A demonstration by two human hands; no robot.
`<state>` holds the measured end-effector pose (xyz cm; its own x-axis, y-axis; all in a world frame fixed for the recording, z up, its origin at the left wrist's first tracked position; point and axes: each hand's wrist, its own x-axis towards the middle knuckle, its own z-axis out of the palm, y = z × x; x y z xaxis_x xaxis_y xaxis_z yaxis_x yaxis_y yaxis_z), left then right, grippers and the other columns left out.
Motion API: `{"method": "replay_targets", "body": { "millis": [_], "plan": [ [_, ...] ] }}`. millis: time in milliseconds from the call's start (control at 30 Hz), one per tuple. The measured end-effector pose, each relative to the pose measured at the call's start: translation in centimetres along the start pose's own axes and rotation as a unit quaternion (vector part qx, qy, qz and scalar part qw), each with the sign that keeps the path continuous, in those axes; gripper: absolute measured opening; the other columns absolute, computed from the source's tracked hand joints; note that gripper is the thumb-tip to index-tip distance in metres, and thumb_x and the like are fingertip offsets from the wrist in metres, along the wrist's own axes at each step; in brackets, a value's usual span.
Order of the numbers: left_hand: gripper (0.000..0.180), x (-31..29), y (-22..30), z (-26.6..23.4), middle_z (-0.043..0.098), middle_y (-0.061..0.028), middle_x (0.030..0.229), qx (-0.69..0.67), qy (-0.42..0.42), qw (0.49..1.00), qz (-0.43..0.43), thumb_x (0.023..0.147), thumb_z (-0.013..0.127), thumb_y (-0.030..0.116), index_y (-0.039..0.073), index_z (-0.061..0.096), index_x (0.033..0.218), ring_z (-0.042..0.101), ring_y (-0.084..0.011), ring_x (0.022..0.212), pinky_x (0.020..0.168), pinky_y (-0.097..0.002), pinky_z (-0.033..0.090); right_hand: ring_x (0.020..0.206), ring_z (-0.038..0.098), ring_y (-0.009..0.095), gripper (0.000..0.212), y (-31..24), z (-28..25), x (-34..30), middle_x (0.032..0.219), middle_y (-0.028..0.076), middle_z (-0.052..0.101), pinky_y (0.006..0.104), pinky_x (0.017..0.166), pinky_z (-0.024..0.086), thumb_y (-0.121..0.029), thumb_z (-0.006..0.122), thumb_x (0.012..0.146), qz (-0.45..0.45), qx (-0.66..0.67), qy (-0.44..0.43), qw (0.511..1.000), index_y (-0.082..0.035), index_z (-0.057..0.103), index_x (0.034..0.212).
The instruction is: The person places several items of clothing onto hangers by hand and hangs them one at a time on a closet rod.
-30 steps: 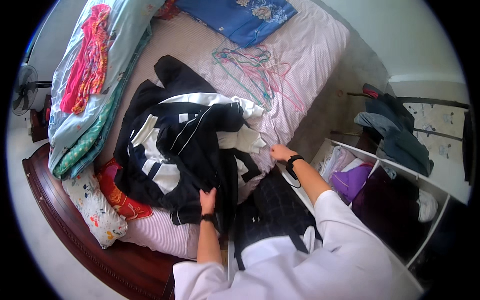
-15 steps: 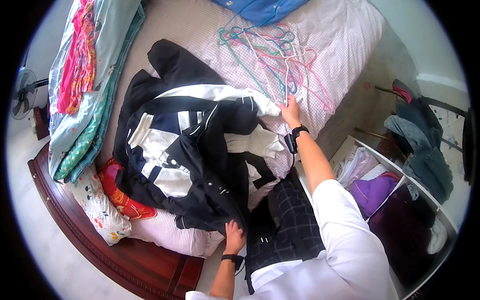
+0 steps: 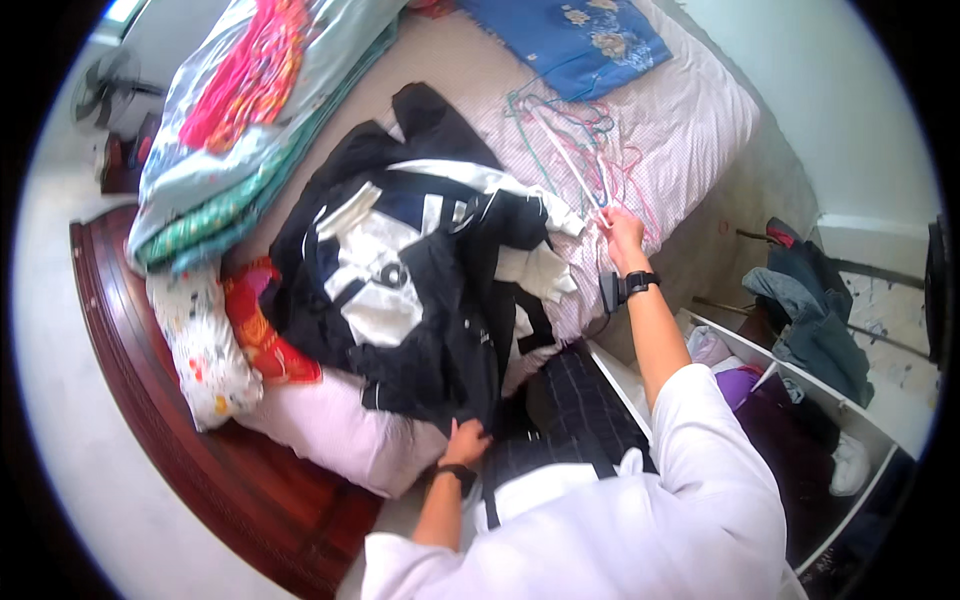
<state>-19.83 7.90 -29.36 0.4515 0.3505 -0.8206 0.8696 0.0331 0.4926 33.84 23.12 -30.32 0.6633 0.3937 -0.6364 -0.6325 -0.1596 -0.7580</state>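
A black and white jacket (image 3: 460,300) lies spread over the bed, with a white knit garment (image 3: 375,320) showing inside it. At the jacket's lower edge, my left hand (image 3: 465,442) is closed on the black cloth. My right hand (image 3: 622,235) pinches the end of a white hanger (image 3: 560,150), beside the jacket's white sleeve (image 3: 560,212). The hanger reaches back over a tangle of pink, green and blue hangers (image 3: 630,165). My right fingertips partly hide its held end.
Folded quilts (image 3: 240,190) with a pink cloth (image 3: 250,75) lie to the left, pillows (image 3: 205,350) by the dark wooden headboard (image 3: 150,430). A blue cloth (image 3: 590,50) covers the far bed end. At right stand an open drawer (image 3: 850,410) of clothes and a rack with jeans (image 3: 805,320).
My view has shifted, so the bed things sit differently in it. The white hanger in my right hand is turned and pulled slightly nearer. My left hand still grips the jacket's edge.
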Motion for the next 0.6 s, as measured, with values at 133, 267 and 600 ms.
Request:
{"method": "replay_targets", "body": {
  "millis": [133,267,600],
  "plan": [
    [0.043,-3.0,-0.9,-2.2,0.067,-0.0130,0.111,-0.255,0.053,0.965,-0.025,0.081,0.071,0.026,0.004,0.063,0.118,0.060,-0.0263,0.109,0.108,-0.0407,0.034,0.065,0.050,0.014,0.012,-3.3,1.5,-6.9,0.087,0.010,0.062,0.0258,0.064,0.045,-0.004,0.052,0.096,-0.083,0.175,-0.188,0.963,0.003,0.061,0.099],
    [0.054,-1.4,-1.4,-3.1,0.048,-0.0097,0.135,-0.689,0.218,0.686,-0.086,0.091,0.063,0.020,0.013,0.041,0.140,0.054,-0.0205,0.111,0.088,-0.0429,0.049,0.087,0.060,0.020,0.017,-5.1,-2.0,-12.0,0.109,0.016,0.063,0.0320,0.082,0.049,-0.005,0.058,0.093,-0.153,0.150,-0.216,0.953,0.000,0.057,0.110],
    [0.073,5.2,-8.6,-3.9,0.043,-0.0243,0.129,-0.272,0.465,0.827,-0.161,0.076,0.074,0.021,0.001,0.039,0.136,0.047,-0.0386,0.117,0.101,-0.0415,0.039,0.099,0.056,0.023,0.050,-6.2,1.9,-17.0,0.106,0.011,0.056,0.0393,0.096,0.043,-0.012,0.065,0.088,-0.100,0.103,-0.348,0.926,-0.012,0.044,0.134]
  ]
}}
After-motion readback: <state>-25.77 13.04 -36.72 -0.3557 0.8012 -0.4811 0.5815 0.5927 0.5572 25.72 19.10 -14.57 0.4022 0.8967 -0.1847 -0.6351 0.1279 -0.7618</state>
